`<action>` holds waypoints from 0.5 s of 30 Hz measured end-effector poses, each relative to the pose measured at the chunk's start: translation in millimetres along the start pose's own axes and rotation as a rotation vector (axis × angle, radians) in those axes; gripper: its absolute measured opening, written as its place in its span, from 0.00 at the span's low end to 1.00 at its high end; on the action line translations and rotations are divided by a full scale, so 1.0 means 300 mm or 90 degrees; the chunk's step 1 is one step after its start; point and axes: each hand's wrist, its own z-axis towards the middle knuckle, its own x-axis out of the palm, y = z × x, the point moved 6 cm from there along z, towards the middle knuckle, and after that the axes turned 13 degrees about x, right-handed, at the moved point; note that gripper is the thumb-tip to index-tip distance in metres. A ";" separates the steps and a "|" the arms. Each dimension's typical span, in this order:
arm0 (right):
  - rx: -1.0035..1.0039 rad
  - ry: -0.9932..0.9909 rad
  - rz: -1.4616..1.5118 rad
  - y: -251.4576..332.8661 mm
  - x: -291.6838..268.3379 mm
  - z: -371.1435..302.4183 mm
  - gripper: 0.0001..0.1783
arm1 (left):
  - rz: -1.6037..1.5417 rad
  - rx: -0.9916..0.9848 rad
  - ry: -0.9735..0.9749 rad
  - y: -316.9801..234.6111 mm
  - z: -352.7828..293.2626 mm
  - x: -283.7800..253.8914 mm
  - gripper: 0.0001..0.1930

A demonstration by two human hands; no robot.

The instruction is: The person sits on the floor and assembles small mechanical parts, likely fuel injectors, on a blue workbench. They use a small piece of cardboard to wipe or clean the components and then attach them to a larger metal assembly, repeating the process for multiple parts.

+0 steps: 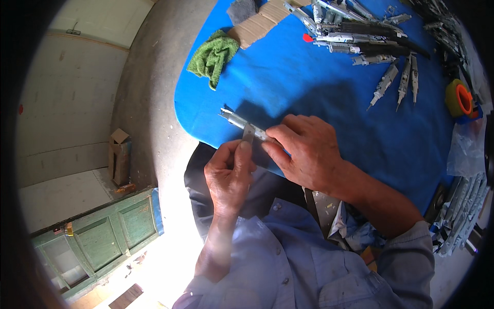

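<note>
Between the thumb and fingers of my right hand (309, 149) is one end of a slim silver metal mechanism (236, 120). Its far end points up and left, with small dark prongs at the tip. My left hand (230, 172) is closed, its thumb pressed on a small flat grey strip (248, 133) that lies against the mechanism's near side. Whether the strip is joined to the mechanism cannot be made out. Both hands are close together over the near left edge of the blue-covered table (350, 149); the right fingers hide part of the mechanism.
A crumpled green cloth (215, 55) and a cardboard piece (260, 26) lie at the far left of the table. Similar metal mechanisms (385, 82) are piled at the far right. Orange-and-yellow tape rolls (459, 100) and a clear plastic bag (465, 149) lie along the right edge.
</note>
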 end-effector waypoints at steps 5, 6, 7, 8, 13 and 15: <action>-0.001 -0.008 0.000 -0.003 0.004 -0.003 0.11 | -0.015 0.012 0.000 0.007 -0.001 -0.002 0.11; 0.000 -0.008 0.000 -0.001 0.003 -0.002 0.11 | -0.016 0.002 0.003 0.007 -0.001 -0.004 0.11; 0.001 -0.009 -0.001 0.001 0.003 -0.001 0.12 | -0.017 -0.008 0.006 0.005 0.000 -0.006 0.11; 0.002 -0.007 0.000 0.002 0.003 -0.001 0.12 | -0.019 -0.018 0.008 0.006 0.000 -0.007 0.11; -0.004 -0.013 0.010 -0.002 0.009 -0.006 0.12 | -0.012 -0.005 0.013 0.015 -0.010 -0.007 0.11; -0.002 -0.007 0.005 0.000 0.008 -0.005 0.12 | -0.014 -0.001 0.010 0.015 -0.012 -0.005 0.11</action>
